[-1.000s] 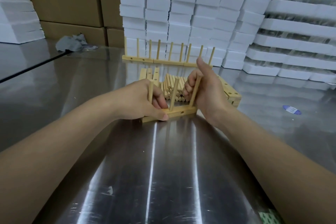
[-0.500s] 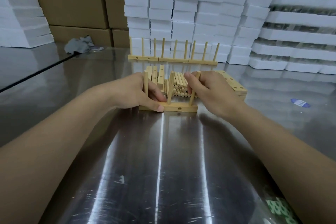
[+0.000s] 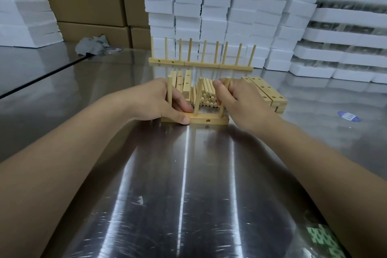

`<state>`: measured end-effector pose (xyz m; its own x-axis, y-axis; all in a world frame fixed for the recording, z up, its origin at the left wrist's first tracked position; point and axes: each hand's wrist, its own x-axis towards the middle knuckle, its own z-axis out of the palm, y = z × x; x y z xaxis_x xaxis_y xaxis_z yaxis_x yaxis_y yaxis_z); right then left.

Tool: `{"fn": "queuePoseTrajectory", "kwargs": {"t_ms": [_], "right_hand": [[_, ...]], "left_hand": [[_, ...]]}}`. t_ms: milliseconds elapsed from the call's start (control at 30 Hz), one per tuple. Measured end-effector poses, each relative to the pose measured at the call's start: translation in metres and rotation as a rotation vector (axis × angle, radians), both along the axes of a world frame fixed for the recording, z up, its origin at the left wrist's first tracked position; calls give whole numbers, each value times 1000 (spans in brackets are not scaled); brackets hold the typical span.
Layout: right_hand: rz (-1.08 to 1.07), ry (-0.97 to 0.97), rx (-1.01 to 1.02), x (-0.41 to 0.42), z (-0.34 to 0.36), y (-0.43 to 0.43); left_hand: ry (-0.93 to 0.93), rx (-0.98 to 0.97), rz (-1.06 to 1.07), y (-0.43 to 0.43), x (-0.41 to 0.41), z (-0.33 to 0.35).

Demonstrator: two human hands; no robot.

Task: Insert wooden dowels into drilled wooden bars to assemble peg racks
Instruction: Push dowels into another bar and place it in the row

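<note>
Bar (image 3: 207, 120) with three upright pegs, flat on the steel table (image 3: 188, 174), near the front of the head view.
Left hand (image 3: 159, 100) pinches the bar's left end, thumb on the front face; right hand (image 3: 240, 100) curls its fingers round the right dowel (image 3: 222, 110). A second ago the bar was tilted and the right thumb raised. Now the bar lies level and the hand sits lower, so the last dowel is probably seated. Fingers hide the left dowel's (image 3: 169, 90) foot and the right dowel's middle, so insertion depth cannot be confirmed.
</note>
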<state>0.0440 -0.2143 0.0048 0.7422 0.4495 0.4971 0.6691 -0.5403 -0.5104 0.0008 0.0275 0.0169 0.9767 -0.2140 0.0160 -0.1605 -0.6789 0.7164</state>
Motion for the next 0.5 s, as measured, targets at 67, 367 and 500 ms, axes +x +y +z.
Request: {"fn": "queuePoseTrajectory", "kwargs": {"t_ms": [67,367,500], "right_hand": [[6,10,14,1,0,0],[47,43,193,-2,2,-2],[-93,-204,76,9,-5,-2]], "left_hand": [[3,12,1,0,0,1],[68,83,-28,14,-8,15],[145,117,-47,29,-14,23]]}}
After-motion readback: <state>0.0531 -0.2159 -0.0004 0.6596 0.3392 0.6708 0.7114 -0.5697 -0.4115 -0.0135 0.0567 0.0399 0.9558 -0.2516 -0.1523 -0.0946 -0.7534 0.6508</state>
